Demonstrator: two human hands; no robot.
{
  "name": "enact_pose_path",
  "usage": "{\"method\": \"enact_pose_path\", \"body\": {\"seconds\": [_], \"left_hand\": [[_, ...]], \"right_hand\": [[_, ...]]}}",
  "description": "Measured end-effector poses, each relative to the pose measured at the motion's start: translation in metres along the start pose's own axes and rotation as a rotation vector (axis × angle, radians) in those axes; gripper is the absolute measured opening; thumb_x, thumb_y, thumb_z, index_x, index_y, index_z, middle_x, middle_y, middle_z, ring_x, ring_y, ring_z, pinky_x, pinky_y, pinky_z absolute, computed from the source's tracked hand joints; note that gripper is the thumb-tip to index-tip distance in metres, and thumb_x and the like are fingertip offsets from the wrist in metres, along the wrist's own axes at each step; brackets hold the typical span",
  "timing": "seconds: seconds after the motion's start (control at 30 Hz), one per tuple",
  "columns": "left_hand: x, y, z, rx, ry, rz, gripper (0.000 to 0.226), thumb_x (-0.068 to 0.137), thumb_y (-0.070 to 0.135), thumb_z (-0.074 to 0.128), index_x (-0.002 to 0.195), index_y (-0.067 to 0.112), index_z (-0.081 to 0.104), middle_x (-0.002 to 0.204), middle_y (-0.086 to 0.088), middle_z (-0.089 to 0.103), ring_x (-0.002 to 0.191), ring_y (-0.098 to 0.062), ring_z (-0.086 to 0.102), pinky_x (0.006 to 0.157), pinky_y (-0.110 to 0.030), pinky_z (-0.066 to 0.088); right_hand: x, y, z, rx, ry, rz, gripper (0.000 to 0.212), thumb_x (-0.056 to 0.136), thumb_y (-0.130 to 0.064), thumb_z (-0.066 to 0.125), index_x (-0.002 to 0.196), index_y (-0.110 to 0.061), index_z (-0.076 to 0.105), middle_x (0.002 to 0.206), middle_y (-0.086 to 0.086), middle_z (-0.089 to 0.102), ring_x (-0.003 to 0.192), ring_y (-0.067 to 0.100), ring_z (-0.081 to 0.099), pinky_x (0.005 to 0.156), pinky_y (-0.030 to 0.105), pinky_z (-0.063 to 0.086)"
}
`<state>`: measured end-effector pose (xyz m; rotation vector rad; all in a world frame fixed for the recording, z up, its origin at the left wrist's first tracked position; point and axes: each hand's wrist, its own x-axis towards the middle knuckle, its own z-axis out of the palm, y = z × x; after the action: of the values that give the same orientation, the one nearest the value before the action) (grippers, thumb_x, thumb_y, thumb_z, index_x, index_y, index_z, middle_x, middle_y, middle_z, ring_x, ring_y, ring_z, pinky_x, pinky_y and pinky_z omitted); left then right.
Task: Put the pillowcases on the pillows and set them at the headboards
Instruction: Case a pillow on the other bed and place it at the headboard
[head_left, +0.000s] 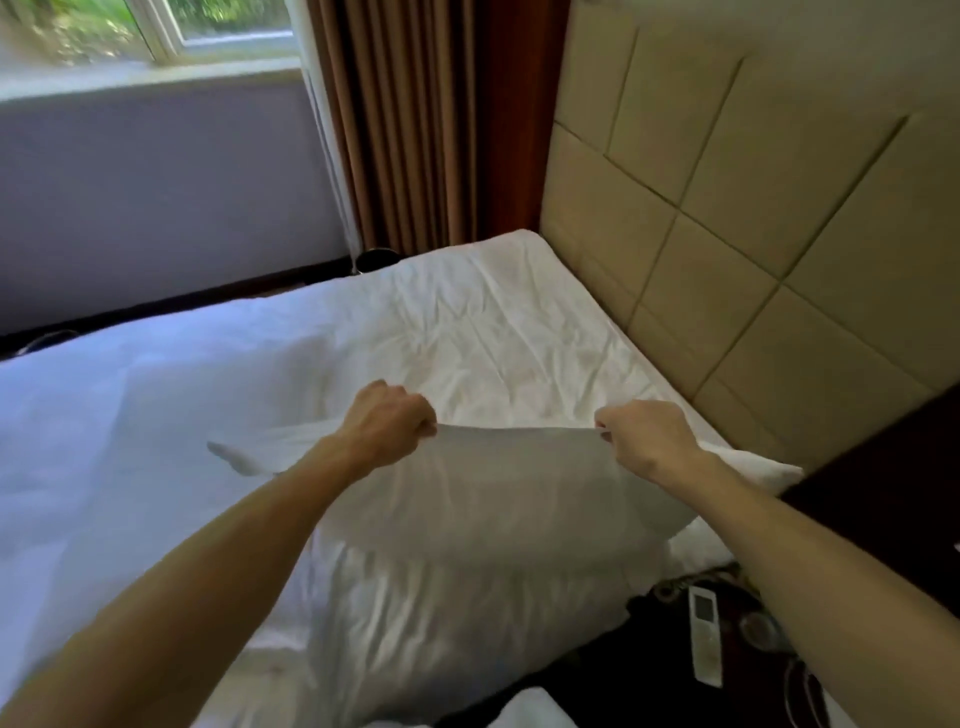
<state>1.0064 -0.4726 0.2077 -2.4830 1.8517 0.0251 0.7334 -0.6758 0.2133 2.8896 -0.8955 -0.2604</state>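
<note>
Head camera looked down over both bare forearms, and the action was right there in the middle of the bed. The left hand (387, 423) was clenched round one end of the pillowcase's (467, 499) top edge, knuckles up. The right hand (647, 441) pinched the other end, fingers curled tight on the cloth. Between the two hands that white edge ran taut and nearly level, raised above the mattress.

Below the grip the fabric hung down and bulged out toward the camera, where the pillow (441, 623) sat plump and creased on the near edge of the bed. White corners poked out past each wrist, one to the left and one to the right. How far the pillow sat inside the case could not be told.

Beyond the hands lay the wrinkled white sheet (493, 332), bare up to the padded tan headboard (727, 234) on the right. The pillow was near that headboard but apart from it. A white duvet (104, 415) was heaped on the left side of the bed.

Further back hung a brown curtain (415, 130) beside a window (156, 31), with a small dark round bin (376, 257) at the curtain's foot. Down at the lower right, a white remote (704, 639) lay on a dark surface (649, 675) just beside the bed.
</note>
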Motion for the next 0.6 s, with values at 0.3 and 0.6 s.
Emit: {"method": "enact_pose_path", "body": {"seconds": [0.3, 0.6], "left_hand": [[-0.070, 0.011, 0.084, 0.012, 0.307, 0.091, 0.004, 0.089, 0.017, 0.065, 0.087, 0.020, 0.063, 0.078, 0.000, 0.061, 0.076, -0.026, 0.052, 0.069, -0.038, 0.039], [-0.082, -0.015, 0.101, -0.021, 0.191, -0.249, 0.012, 0.096, 0.029, 0.057, 0.089, 0.019, 0.059, 0.082, -0.001, 0.061, 0.079, -0.029, 0.057, 0.080, -0.043, 0.039]], "right_hand": [[-0.002, 0.021, 0.056, 0.179, -0.254, -0.053, 0.017, 0.096, -0.026, 0.051, 0.080, -0.022, 0.054, 0.075, -0.005, 0.055, 0.073, 0.021, 0.055, 0.053, 0.032, 0.033], [0.020, -0.002, 0.079, 0.111, -0.345, -0.041, 0.024, 0.095, -0.021, 0.049, 0.109, -0.029, 0.066, 0.100, -0.001, 0.068, 0.088, 0.023, 0.064, 0.069, 0.035, 0.050]]}}
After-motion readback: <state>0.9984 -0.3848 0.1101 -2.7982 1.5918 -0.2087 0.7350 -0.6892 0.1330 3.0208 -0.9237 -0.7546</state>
